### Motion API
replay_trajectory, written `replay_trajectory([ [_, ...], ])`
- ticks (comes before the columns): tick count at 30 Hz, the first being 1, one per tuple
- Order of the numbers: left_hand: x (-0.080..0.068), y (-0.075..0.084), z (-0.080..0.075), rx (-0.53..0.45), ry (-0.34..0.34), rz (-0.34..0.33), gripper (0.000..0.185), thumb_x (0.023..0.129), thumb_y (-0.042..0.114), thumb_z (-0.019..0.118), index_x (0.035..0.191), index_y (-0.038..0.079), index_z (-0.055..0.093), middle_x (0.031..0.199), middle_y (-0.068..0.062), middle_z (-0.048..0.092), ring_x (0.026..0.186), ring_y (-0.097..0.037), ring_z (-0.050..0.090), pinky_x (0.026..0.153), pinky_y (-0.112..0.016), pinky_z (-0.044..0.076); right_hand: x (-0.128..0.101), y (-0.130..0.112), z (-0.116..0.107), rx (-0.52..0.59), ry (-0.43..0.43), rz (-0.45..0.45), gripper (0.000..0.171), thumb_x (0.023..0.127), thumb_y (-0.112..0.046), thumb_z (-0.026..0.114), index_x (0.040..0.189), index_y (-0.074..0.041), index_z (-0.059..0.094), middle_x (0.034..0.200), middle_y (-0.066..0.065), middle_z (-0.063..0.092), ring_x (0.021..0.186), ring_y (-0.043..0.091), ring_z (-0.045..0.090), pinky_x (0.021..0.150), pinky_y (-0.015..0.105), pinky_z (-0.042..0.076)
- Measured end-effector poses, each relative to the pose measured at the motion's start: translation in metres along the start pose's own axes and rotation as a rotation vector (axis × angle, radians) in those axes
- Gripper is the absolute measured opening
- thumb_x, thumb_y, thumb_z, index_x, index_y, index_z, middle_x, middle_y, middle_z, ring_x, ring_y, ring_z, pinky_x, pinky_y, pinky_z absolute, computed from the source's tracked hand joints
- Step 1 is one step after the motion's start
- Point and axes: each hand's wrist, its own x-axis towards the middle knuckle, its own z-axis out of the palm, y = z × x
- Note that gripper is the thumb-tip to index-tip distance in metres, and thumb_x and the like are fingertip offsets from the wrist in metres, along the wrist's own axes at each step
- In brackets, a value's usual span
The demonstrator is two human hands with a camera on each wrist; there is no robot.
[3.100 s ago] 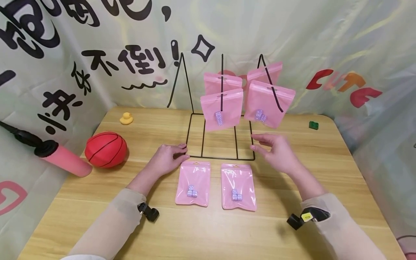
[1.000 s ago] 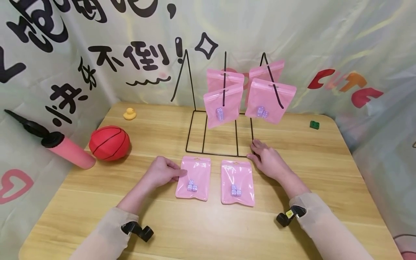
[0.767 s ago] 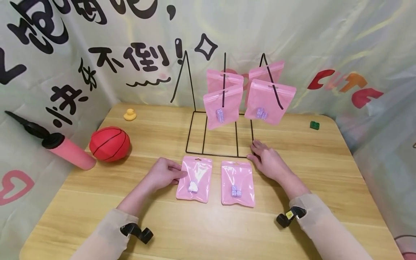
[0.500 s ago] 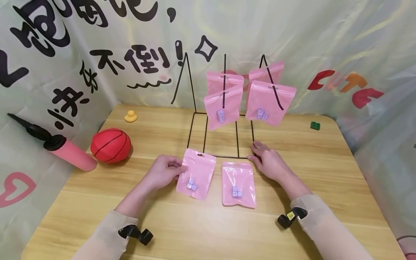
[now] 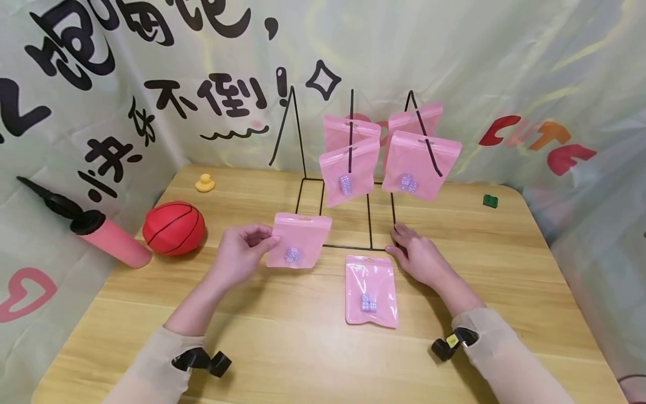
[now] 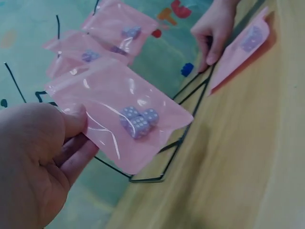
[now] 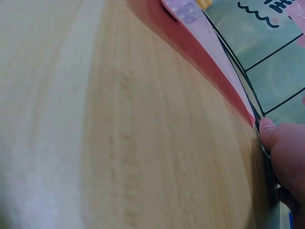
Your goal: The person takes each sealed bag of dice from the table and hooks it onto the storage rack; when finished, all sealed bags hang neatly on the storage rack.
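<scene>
The pale wooden tabletop carried everything, and the black wire display rack standing toward its far middle served as the landmark. Behind the rack hung a printed cloth backdrop with black lettering. Left of the rack's base lay a red rubber basketball, and further left a pink hand pump with a black handle leaned over the tabletop's edge.

On the rack's upright wires hung four pink plastic pouches; the front right hanging pouch and the front middle hanging pouch each showed small lilac dice inside.

The person's left hand was raised just in front of the rack's left corner, its grip pinching the left edge of a lifted pink zip pouch with lilac dice between thumb and fingers. In the left wrist view the same pouch was clear of the wood, held upright. The right hand rested at the rack's front right corner, fingers curled onto the base wire; its grip appeared to be steadying the frame.

Directly in front of the rack, a second pink pouch with dice lay flat. A small yellow rubber duck sat left of the rack's rear, and a small green block sat to its right.
</scene>
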Motion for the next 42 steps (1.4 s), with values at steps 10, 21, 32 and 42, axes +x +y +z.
replay_trajectory([
  [10,0.009,0.023,-0.022,-0.083,0.205,0.123,0.009,0.090,-0.001,0.083,0.093,-0.006,0.077,0.084,-0.013,0.076,0.069,-0.012,0.067,0.059,-0.019,0.054,0.000,0.000,0.000,0.004,0.005,0.002,0.054,0.107,-0.025,0.067,0.142,0.014,0.056,0.155,0.034,0.045,0.144,0.050,0.043,0.116,0.062,0.038],
  [21,0.020,0.039,-0.040,-0.151,0.301,0.161,0.011,0.090,-0.005,0.081,0.097,-0.011,0.076,0.083,0.003,0.076,0.070,-0.015,0.068,0.063,-0.020,0.058,0.003,-0.001,0.001,0.006,-0.001,-0.011,0.054,0.107,-0.025,0.067,0.143,0.013,0.056,0.155,0.033,0.045,0.144,0.050,0.043,0.117,0.062,0.038],
  [32,0.039,0.041,-0.039,-0.182,0.279,0.124,0.015,0.093,-0.001,0.081,0.101,-0.013,0.075,0.081,0.002,0.076,0.069,-0.011,0.068,0.064,-0.021,0.059,0.000,0.000,0.000,0.005,0.010,0.000,0.053,0.106,-0.024,0.068,0.143,0.013,0.057,0.155,0.032,0.046,0.144,0.049,0.044,0.117,0.061,0.038],
  [42,0.058,0.041,-0.036,-0.164,0.277,0.077,0.019,0.095,0.004,0.080,0.104,-0.012,0.075,0.085,-0.003,0.075,0.074,-0.013,0.070,0.072,-0.023,0.061,0.000,0.001,0.000,0.003,0.013,-0.002,0.053,0.106,-0.024,0.068,0.142,0.013,0.058,0.154,0.032,0.047,0.143,0.049,0.045,0.116,0.062,0.040],
])
